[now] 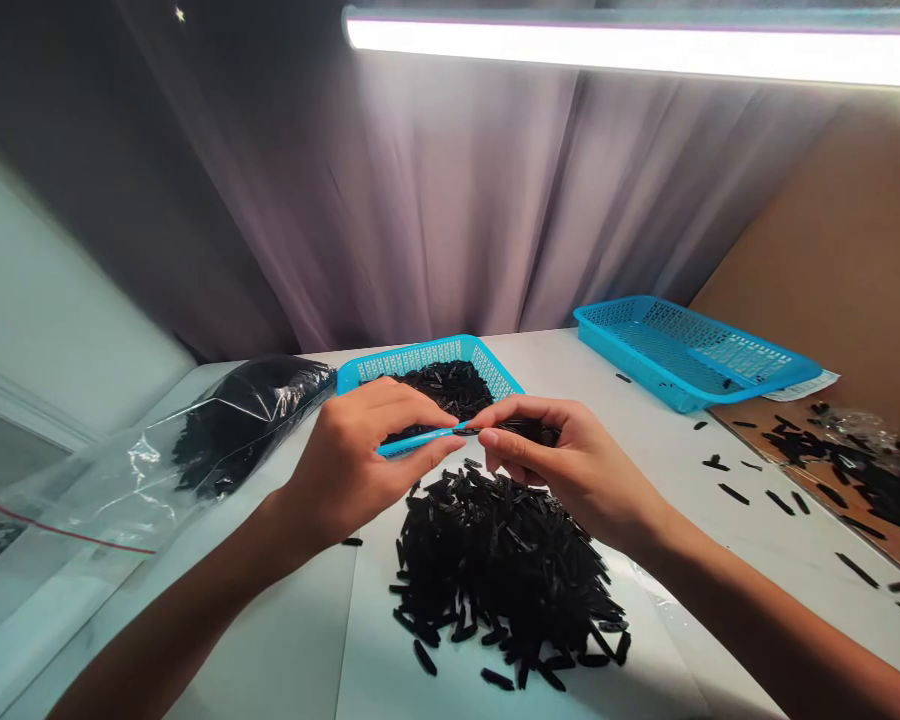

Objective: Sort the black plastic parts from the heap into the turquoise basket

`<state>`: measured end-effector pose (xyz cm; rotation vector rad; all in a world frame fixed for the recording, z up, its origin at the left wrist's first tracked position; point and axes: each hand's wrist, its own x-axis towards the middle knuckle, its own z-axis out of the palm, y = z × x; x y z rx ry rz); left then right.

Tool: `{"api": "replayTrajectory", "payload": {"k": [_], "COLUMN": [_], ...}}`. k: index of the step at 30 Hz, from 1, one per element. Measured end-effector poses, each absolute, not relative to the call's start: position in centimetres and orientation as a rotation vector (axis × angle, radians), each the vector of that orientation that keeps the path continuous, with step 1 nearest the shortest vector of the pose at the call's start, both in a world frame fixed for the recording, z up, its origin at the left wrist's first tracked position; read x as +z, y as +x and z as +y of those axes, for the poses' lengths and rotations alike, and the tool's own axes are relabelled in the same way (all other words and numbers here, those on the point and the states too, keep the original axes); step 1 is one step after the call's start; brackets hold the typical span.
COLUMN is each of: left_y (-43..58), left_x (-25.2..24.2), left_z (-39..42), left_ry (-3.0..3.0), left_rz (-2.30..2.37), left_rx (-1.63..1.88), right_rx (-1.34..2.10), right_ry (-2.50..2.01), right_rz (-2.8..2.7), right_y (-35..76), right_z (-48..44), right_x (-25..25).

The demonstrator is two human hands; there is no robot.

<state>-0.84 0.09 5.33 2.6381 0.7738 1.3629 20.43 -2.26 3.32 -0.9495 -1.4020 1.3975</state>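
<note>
Between their fingertips, my left hand [375, 445] and my right hand [562, 450] pinch one small black elongated piece [466, 432]. More such black pieces are tucked in the curled fingers of my right hand. Both hands hover over a heap of black pieces [506, 570] lying on a white sheet [375, 640]. Just behind the hands stands a blue perforated basket [420, 355] with many black pieces in it, its front partly hidden by my left hand. The exact kind of the pieces is too small to tell.
To the left lies a clear zip bag [225, 440] filled with black pieces. A second blue basket [637, 370] sits at the back right, a few pieces in it. Loose black pieces [870, 470] are scattered along the right side. A bright tube lamp [637, 45] hangs above.
</note>
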Motion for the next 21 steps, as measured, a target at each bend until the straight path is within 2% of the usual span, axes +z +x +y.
{"api": "replayTrajectory", "payload": {"k": [16,21], "left_y": [-0.7,-1.2], "left_x": [5.6,4.4], "left_z": [-0.3,1.2], "left_ry": [2.641,2.635], "left_rz": [0.73,1.058], "left_rx": [1.394,1.465], "right_rx": [1.307,1.34], "right_ry": [-0.981,-1.001], "right_rz": [-1.476,-1.444], "right_y": [20.6,20.5], "right_z": [-2.4,-2.1], "right_x": [3.3,2.9]}}
